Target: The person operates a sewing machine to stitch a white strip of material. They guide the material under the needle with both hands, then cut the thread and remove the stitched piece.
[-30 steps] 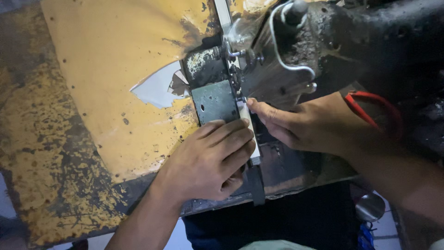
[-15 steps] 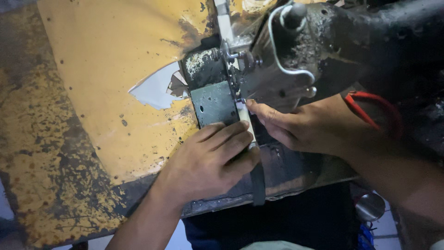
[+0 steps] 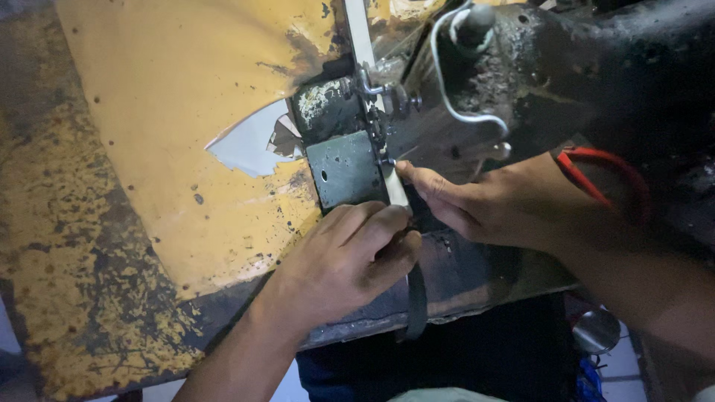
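A narrow strap, pale where it lies on the machine bed and dark where it hangs down [image 3: 396,190], runs under the needle area of an old, grimy black sewing machine [image 3: 536,82], passes between the two hands, and drops over the front edge of the table as a dark band. It lies beside a small grey metal plate [image 3: 344,170] set into the bed. The left hand [image 3: 350,257] rests palm down just left of the strap, fingers curled flat, fingertips pressing at its edge near the plate. The right hand [image 3: 484,205] comes in from the right, fingertips pinching or pressing the pale strap just below the presser foot; whether the fingers close fully round it cannot be told. The worn yellow table top [image 3: 171,112] is chipped and stained dark, with a torn patch showing white beneath. A pair of red-handled scissors [image 3: 603,167] lies behind the right wrist. The surroundings are dim.
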